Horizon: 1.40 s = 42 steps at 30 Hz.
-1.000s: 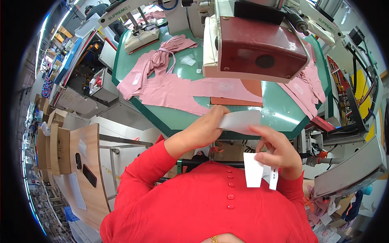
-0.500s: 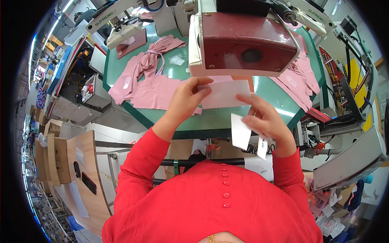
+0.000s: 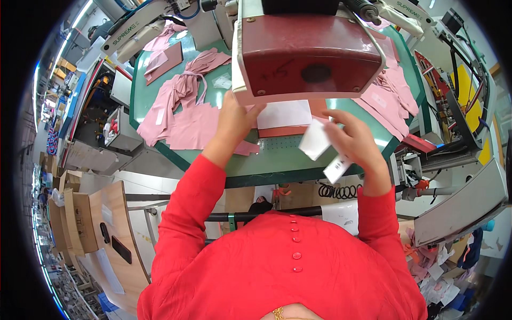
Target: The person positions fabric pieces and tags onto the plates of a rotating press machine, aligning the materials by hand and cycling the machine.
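My right hand (image 3: 354, 140) is closed on white paper slips; one blank slip (image 3: 314, 140) and a smaller printed slip (image 3: 337, 168) stick out from it. A white sheet (image 3: 285, 113) lies on a reddish-brown pad (image 3: 285, 131) below the red machine head (image 3: 314, 56). Beside the left edge of that sheet is my left hand (image 3: 233, 121), thumb pointing at it and spread from the fingers. Its fingertips partly disappear behind the head's edge. The far part of the sheet is hidden by the head.
Pink fabric pieces (image 3: 194, 127) lie on the green table (image 3: 250, 168) at the left, and more pink fabric (image 3: 388, 101) at the right. A small clear packet (image 3: 222, 81) sits near the machine head. On a side table (image 3: 114, 200) lies a phone (image 3: 121, 249).
The white sheet, held between both hands before, now lies on the pad. My left hand has moved left and farther in; my right hand has drawn away from the sheet with its slips.
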Available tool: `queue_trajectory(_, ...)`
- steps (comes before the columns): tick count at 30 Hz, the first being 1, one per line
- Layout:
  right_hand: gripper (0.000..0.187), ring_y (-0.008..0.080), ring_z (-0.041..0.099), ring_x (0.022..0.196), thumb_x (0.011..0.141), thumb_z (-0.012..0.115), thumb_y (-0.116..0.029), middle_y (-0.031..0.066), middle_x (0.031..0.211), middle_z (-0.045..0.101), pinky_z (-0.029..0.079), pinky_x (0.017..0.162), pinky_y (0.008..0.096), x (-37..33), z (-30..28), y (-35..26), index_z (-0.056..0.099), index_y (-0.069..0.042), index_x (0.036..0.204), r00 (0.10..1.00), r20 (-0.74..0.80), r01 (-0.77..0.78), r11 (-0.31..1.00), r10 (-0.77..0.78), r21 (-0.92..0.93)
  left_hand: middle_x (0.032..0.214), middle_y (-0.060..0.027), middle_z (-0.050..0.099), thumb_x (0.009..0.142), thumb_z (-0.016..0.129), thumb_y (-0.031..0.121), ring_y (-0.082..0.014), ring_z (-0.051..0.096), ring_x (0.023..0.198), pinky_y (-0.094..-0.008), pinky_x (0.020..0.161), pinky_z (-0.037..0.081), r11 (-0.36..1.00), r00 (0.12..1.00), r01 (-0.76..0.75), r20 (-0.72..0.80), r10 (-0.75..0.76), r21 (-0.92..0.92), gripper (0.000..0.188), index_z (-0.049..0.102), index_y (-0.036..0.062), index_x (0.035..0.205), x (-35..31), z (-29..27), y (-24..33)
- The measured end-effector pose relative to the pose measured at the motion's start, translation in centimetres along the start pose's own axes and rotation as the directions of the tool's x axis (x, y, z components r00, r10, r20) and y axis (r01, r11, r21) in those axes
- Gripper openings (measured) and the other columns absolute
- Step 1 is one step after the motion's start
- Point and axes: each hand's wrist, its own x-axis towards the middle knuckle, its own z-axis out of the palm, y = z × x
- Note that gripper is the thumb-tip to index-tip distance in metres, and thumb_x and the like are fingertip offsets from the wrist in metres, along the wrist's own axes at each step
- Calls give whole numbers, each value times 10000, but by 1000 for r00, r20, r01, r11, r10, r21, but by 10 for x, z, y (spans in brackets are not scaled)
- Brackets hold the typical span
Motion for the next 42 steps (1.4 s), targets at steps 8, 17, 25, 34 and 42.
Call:
queue_trajectory(8,203,95,526,685,903,508,-60,-1,792,589,411,608,239,-122,-79,179,591,-27,1086,668,-600,-180,878,439,443,792,-80,621,680,724,-26,-259,584,699,-359,625,462,897,898,-441,-5,441,22,221,645,87,853,-170,-47,13)
queue_trajectory(17,556,381,612,1056,739,592,-268,256,1129,628,482,910,441,-200,-81,324,574,-30,1241,458,-562,-886,306,688,-347,1169,-223,492,728,780,147,-373,476,1099,-421,959,393,705,857,485,-120,-501,517,489,589,9,1156,-355,-71,-113)
queue_trajectory(25,531,363,642,996,645,642,-325,225,1059,668,499,889,410,-186,-77,321,672,4,1061,541,-408,-825,370,735,-427,1149,-207,541,678,826,146,-317,547,1051,-380,939,437,636,630,770,-96,-771,-49,606,555,-66,1177,-368,-81,-149)
queue_trajectory(34,487,353,639,1012,687,649,-306,217,1067,667,496,902,416,-191,-70,322,656,-16,1078,509,-499,-856,353,701,-377,1052,-199,609,633,861,199,-300,616,955,-376,864,491,580,589,806,-62,-806,120,608,585,-72,1102,-360,-85,-148)
queue_trajectory(42,439,365,650,952,726,644,-269,213,987,680,499,859,430,-197,-58,323,625,-4,1075,545,-542,-838,423,640,-344,1088,-223,590,670,828,284,-392,587,995,-437,892,471,568,651,647,20,-759,509,554,620,14,1107,-341,-93,-126)
